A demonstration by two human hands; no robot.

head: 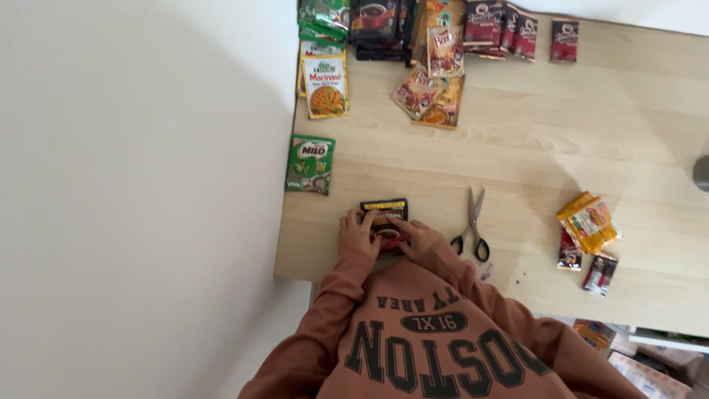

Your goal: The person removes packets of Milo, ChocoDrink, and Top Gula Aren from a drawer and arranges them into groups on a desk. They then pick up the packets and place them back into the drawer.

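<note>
Both my hands rest on a small black sachet (385,210) with a yellow strip along its far edge, lying flat near the front left of the light wooden table (532,140). My left hand (357,230) grips the sachet's left side. On its right side lies my right hand (418,238), fingers pressed on top. Brown sweatshirt sleeves cover both arms.
Black-handled scissors (473,222) lie just right of my right hand. A green sachet (310,164) overhangs the table's left edge. Several more sachets are piled at the far left (413,44), and an orange packet (588,222) with small dark sachets lies at the right. A white wall borders the left.
</note>
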